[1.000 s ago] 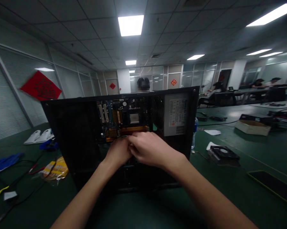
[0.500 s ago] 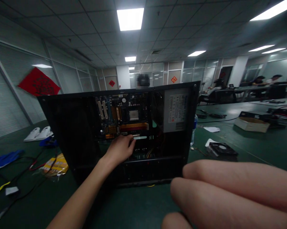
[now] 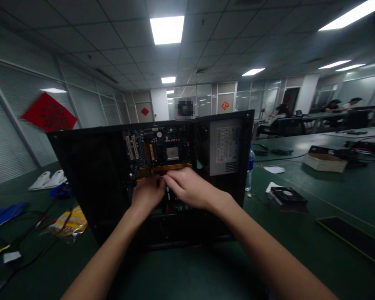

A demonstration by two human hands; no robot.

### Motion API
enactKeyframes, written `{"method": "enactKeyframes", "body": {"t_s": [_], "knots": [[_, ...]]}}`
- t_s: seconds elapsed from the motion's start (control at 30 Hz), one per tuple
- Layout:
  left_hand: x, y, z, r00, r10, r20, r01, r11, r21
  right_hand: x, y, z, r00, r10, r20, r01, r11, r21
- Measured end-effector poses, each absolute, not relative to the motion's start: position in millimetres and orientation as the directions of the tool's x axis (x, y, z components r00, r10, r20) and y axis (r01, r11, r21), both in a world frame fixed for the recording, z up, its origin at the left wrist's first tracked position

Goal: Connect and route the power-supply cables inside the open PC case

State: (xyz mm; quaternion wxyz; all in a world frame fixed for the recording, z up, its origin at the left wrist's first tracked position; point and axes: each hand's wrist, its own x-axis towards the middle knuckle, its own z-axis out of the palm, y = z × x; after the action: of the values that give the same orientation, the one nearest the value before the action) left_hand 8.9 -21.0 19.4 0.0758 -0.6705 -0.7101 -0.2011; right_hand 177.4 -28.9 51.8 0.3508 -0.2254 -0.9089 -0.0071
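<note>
An open black computer case (image 3: 81,175) stands upright on the table in front of me. Inside it a motherboard (image 3: 182,143) shows expansion slots, a bare square processor (image 3: 172,153) and orange-yellow memory slots (image 3: 187,166). My left hand (image 3: 148,191) is closed near the board's lower edge, its fingertips pinched together. Beside it, my right hand (image 3: 190,187) also pinches, its fingertips meeting the left ones just below the memory slots. Whatever sits between the fingers is hidden. A silver power supply (image 3: 226,146) fills the case's upper right corner.
At right lie a cooling fan (image 3: 289,196), a black mat-like slab (image 3: 356,237) with a green edge and an open cardboard box (image 3: 324,162). A water bottle (image 3: 249,171) stands behind the case. Left are a yellow packet (image 3: 70,221), blue gloves (image 3: 6,212) and cables.
My right hand has moved from close to the camera at lower right into the case, joining my left hand. My left hand has shifted slightly and stays at the board's lower edge.
</note>
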Motion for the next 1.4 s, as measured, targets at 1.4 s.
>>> {"method": "enactKeyframes", "body": {"t_s": [1.4], "knots": [[6.0,-44.8,21.1,0.111,0.347,0.931,0.751,-0.643,0.15,167.1,2.5,20.3,-0.708,0.426,0.563,0.31,0.904,-0.293]]}}
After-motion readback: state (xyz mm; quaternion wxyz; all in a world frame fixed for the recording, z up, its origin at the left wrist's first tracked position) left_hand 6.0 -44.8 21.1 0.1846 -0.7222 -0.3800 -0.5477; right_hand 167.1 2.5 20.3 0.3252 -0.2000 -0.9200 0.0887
